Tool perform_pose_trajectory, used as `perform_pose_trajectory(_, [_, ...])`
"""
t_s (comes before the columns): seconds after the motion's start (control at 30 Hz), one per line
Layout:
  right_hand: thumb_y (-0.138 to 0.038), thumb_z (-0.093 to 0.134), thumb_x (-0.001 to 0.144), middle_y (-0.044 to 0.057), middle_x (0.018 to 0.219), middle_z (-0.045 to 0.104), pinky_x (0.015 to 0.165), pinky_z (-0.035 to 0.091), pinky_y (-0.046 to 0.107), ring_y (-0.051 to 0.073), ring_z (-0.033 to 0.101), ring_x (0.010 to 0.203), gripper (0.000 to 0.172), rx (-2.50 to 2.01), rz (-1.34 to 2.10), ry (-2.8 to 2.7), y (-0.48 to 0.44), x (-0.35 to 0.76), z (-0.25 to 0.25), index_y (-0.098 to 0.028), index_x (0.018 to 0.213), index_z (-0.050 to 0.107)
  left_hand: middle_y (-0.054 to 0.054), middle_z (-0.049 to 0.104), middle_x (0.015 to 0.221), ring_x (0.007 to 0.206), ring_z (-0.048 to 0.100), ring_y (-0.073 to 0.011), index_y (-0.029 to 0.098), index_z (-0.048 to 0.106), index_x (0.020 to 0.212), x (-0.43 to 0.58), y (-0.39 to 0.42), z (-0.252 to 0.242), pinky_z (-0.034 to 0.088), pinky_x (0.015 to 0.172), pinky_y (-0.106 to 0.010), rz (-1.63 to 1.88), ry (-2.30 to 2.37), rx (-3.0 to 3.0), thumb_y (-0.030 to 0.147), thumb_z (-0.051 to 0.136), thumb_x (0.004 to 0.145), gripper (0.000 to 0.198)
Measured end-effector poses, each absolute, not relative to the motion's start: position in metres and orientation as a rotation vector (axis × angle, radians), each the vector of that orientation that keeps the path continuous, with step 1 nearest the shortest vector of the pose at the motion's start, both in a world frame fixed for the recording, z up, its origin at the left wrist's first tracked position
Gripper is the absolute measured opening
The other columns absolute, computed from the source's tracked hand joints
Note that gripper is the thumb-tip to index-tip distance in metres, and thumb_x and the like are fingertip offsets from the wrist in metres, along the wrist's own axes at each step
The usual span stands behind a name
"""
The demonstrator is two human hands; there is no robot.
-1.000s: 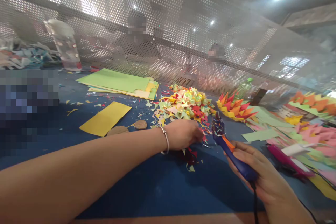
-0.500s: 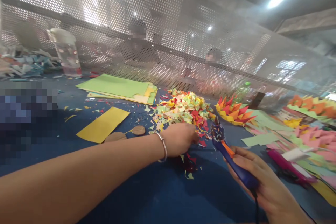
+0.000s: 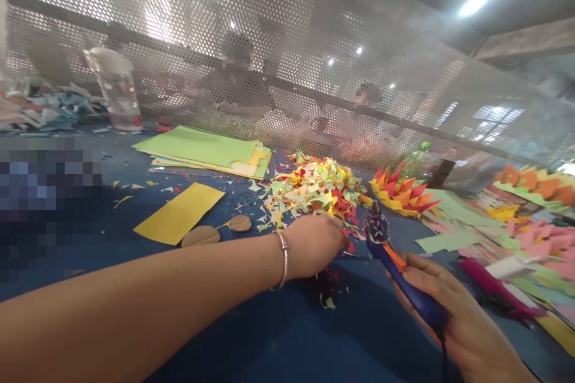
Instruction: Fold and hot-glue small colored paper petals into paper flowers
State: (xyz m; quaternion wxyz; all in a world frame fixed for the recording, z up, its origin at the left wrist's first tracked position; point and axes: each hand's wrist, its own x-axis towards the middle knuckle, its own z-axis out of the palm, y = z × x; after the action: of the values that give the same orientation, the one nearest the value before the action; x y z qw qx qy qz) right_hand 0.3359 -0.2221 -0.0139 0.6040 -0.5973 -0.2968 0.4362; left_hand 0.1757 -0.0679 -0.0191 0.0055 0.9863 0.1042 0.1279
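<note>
My right hand (image 3: 431, 287) is wrapped round a blue glue gun (image 3: 417, 296) with an orange trigger; its dark nozzle points up and away, and a black cord hangs from the handle. My left hand (image 3: 317, 244), with a silver bangle at the wrist, reaches across with its fingers curled down and closed. Whatever those fingers hold is hidden behind the hand. Just beyond it lies a heap of coloured paper scraps (image 3: 327, 182), and a few red and green bits lie on the table below the hand.
Two brown discs (image 3: 200, 236) and a yellow paper sheet (image 3: 179, 213) lie left of centre, behind my forearm. Farther back are stacked green sheets (image 3: 202, 148) and a water bottle (image 3: 119, 93). Folded-paper rings (image 3: 404, 191) and a magenta tool (image 3: 498, 287) are at right. A perforated screen (image 3: 179, 30) stands behind.
My left hand has shifted slightly to the right and nearer, staying closed. The glue gun has moved only a little to the right in my right hand.
</note>
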Motion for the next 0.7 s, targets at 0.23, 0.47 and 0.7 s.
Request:
perform_pose_trajectory(0.23, [-0.037,0.093,0.050,-0.001,0.053,0.064,0.040,0.044,0.014,0.008,0.052,0.042,0.033,-1.389,1.000,-0.699,-0.222,0.338,-0.017,-0.018,0.063,0.070,-0.008,0.066,0.083,0.066,0.057,-0.0157,0.014,0.069,0.075,0.173,-0.071,-0.008,0.027,0.046,-0.027,0.310,0.393,3.100,0.002,0.056,0.076,0.018])
perform_pose_trajectory(0.47, [-0.035,0.093,0.051,-0.003,0.051,0.062,0.039,0.042,0.011,0.006,0.050,0.041,0.033,-1.376,1.011,-0.699,-0.222,0.339,-0.017,-0.018,0.061,0.067,-0.008,0.066,0.081,0.071,0.060,-0.0176,0.013,0.070,0.076,0.182,-0.075,-0.017,0.031,0.048,-0.027,0.295,0.392,3.098,0.004,0.057,0.078,0.016])
perform_pose_trajectory(0.7, [-0.034,0.094,0.046,-0.003,0.051,0.062,0.040,0.044,0.012,0.006,0.052,0.041,0.035,-1.357,0.999,-0.669,-0.223,0.336,-0.016,-0.018,0.059,0.067,-0.012,0.065,0.089,0.079,0.060,-0.0207,0.012,0.071,0.084,0.177,-0.065,-0.019,0.036,0.054,-0.029,0.435,0.534,3.067,0.008,0.046,0.087,0.026])
